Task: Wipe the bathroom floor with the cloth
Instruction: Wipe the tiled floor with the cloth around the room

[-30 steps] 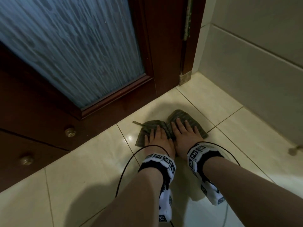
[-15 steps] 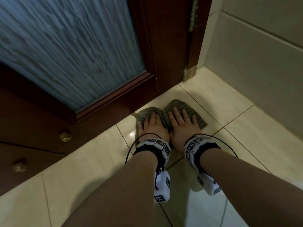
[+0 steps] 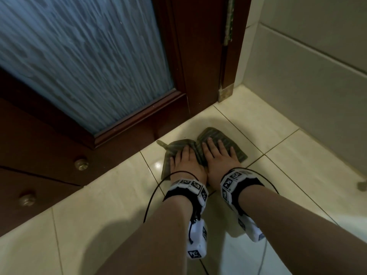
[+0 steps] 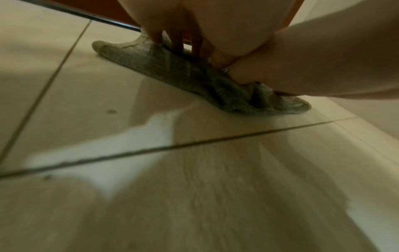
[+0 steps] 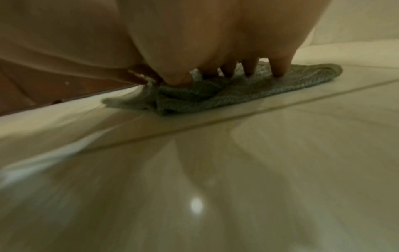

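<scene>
Pale glossy tiles make up the floor [image 3: 103, 197], crossed by dark grout lines and meeting a brown door [image 3: 200, 56] with a frosted glass pane [image 3: 79, 56] on the far side. To the right stands a tiled wall [image 3: 309, 80]. Two round brass studs [image 3: 81, 164] sit low on the door's wood.

Lying on the floor just in front of the door's lower corner is the cloth [image 3: 222, 137], a dull green ribbed rag, bunched into a ridge down its middle. A small tab of it points toward the door.

Both hands press flat on the cloth, side by side and touching at the thumbs. The left hand [image 3: 185, 162] covers the cloth's left half, its fingers [image 4: 179, 42] straight and spread, tips down on the fabric. The right hand [image 3: 218, 157] covers the right half, its fingers [image 5: 250, 68] likewise straight and apart, tips resting on the weave. Neither hand curls round the cloth; both lie open on top of it.

Each wrist wears a black band with a white marker-patterned block [image 3: 191, 186], and thin black cables [image 3: 153, 197] loop from them over the floor. From the wrist views the cloth [image 4: 194, 81] lies flat on the tile with folds under the thumbs, and the floor near the cameras is blurred.
</scene>
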The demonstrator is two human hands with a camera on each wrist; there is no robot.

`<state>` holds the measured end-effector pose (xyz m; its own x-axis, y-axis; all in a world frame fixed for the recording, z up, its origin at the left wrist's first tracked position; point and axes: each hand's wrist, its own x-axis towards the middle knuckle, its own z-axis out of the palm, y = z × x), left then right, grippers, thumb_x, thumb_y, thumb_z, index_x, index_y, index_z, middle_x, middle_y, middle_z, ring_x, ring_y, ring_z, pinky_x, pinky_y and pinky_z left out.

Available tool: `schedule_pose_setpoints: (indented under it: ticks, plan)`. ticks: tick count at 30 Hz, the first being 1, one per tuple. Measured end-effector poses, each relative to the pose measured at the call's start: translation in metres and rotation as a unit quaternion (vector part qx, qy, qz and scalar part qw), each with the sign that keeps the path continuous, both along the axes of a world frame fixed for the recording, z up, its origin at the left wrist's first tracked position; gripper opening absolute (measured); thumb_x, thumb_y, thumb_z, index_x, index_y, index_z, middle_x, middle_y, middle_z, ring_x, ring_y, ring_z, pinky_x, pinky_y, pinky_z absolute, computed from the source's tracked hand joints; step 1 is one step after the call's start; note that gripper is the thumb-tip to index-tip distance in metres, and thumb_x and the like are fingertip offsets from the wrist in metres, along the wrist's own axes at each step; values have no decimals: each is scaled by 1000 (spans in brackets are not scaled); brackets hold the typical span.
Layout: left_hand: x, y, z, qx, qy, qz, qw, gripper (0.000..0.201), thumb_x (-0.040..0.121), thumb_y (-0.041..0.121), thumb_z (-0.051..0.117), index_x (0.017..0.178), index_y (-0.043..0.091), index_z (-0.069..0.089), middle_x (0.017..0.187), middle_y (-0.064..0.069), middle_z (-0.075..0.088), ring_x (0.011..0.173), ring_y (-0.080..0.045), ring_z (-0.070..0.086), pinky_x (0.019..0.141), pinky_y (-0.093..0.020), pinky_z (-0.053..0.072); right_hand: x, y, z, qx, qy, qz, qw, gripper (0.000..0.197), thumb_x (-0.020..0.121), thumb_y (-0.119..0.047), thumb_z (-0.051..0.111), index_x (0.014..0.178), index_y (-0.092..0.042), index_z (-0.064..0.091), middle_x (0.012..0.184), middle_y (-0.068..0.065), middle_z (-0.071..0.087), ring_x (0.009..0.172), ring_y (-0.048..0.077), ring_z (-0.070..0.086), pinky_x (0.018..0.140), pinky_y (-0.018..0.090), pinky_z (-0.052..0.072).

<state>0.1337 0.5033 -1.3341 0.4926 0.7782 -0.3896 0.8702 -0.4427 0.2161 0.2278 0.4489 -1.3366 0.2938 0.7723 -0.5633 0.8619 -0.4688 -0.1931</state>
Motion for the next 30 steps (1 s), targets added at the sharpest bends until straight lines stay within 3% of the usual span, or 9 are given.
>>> schedule_pose_setpoints:
  ticks: [5, 10, 21, 30]
  plan:
    - [-5, -14, 2, -11, 19, -14, 1000, 69, 99, 33, 41, 157, 15, 9, 164, -2, 7, 149, -23, 10, 122, -45, 6, -11, -18, 2, -3, 2, 0, 1000, 72, 102, -47, 27, 154, -25, -17, 160, -4, -26, 149, 25, -18, 120, 52, -4]
    - [-5, -9, 3, -6, 21, -23, 1000, 69, 97, 33, 42, 156, 16, 10, 164, -2, 8, 149, -24, 12, 122, -45, 5, -13, -17, 0, -5, 3, 0, 1000, 87, 95, -53, 39, 154, -24, -18, 160, -3, -27, 149, 26, -17, 120, 54, -3]
    - [18, 33, 3, 2, 6, 0, 1000, 65, 99, 29, 37, 156, 14, 11, 164, -3, 8, 149, -24, 11, 122, -42, 8, 1, 21, -3, 5, -6, 19, 1000, 89, 95, -55, 39, 153, -21, -20, 159, -1, -29, 148, 27, -19, 119, 55, -4]
    - [18, 33, -1, 10, -7, 2, 1000, 65, 97, 26, 40, 155, 9, 15, 163, -6, 10, 147, -26, 15, 121, -41, 13, 2, 22, 0, 1, 0, 20, 1000, 89, 95, -55, 40, 154, -22, -17, 160, -2, -27, 149, 26, -17, 120, 54, -3]
